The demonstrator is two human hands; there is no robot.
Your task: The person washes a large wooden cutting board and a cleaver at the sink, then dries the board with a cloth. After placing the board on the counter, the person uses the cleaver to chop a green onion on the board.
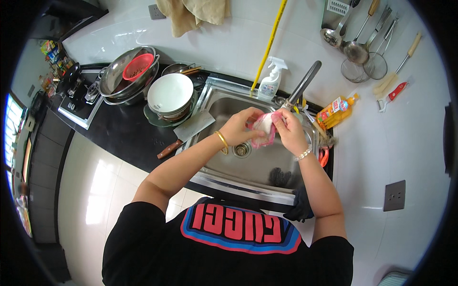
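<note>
A pink and white dishcloth (263, 129) is held up between both hands above the steel sink basin (222, 162). My left hand (244, 126), with a gold bangle at its wrist, grips the cloth's left side. On the right side, my right hand (288, 127) pinches the cloth near its top; a clear beaded bracelet circles that wrist. Just behind the hands rises the metal faucet (304, 84). Below the cloth lies the drain strainer (241, 149), and a dark scouring pad (279, 177) rests at the basin's near right.
A cleaver (195, 126) lies across the sink's left edge beside stacked bowls (170, 93). Farther left are nested metal basins (118, 77) with a red strainer (138, 67). Behind the sink stand a spray bottle (270, 82) and, rightward, a yellow detergent bottle (336, 111). Utensils hang on the wall.
</note>
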